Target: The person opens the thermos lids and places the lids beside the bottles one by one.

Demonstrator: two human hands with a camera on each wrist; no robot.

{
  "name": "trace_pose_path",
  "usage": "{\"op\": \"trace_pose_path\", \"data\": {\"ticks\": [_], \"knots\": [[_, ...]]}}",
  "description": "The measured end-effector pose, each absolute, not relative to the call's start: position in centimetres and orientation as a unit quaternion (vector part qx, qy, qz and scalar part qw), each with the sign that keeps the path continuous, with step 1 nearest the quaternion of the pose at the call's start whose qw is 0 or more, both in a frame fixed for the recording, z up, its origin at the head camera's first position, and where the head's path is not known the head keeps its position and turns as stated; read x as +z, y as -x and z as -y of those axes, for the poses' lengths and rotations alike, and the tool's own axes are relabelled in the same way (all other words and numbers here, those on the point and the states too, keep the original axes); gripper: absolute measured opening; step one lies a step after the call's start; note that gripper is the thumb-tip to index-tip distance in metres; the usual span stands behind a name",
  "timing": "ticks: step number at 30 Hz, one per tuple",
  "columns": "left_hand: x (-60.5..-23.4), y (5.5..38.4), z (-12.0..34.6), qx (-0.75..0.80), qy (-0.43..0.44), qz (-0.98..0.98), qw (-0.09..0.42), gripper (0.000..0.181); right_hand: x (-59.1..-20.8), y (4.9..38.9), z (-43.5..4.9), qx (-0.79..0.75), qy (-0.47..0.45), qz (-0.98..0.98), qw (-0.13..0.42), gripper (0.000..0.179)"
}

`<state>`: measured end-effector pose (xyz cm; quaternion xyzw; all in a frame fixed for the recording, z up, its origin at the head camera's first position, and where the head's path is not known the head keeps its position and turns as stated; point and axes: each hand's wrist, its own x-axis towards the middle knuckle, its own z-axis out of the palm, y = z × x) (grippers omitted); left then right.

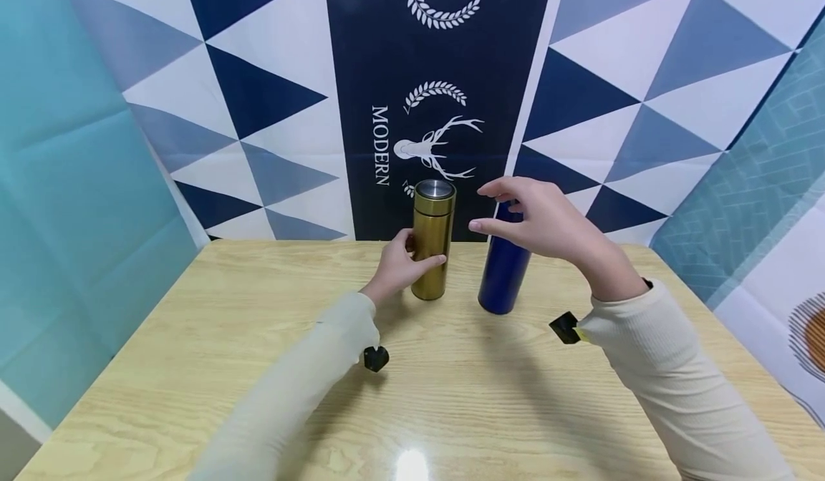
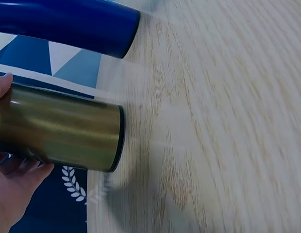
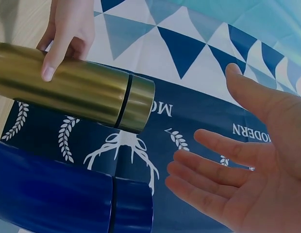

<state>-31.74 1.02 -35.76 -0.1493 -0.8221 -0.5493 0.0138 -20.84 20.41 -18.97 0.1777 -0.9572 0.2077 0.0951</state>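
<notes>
The tabletop [image 1: 193, 309] is of pale wood with visible grain. Behind it hangs a patterned sheet [image 1: 283, 30]. In its middle, a dark band [image 1: 367, 59] bears a white deer head [image 1: 407, 149], leaf branches [image 1: 441, 19] and the word MODERN [image 1: 380, 144], turned sideways. On both sides are white, navy and grey-blue triangles [image 1: 258, 89]. At the left there is a teal sheet [image 1: 84, 202] with soft creases; at the right, a teal and white sheet [image 1: 760, 166] has a brown round figure [image 1: 817, 338]. A bright light spot [image 1: 411, 464] shines on the wood.
</notes>
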Motion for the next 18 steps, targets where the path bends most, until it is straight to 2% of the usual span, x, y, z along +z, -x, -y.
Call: {"op": "trace_pose_path", "data": {"ticks": [18], "knots": [[-35.1,29.1,2.9,-0.51,0.176,0.842,-0.003,0.062,-19.5,20.8,-18.9,0.21,-0.208,0.952,0.08,0.056]]}}
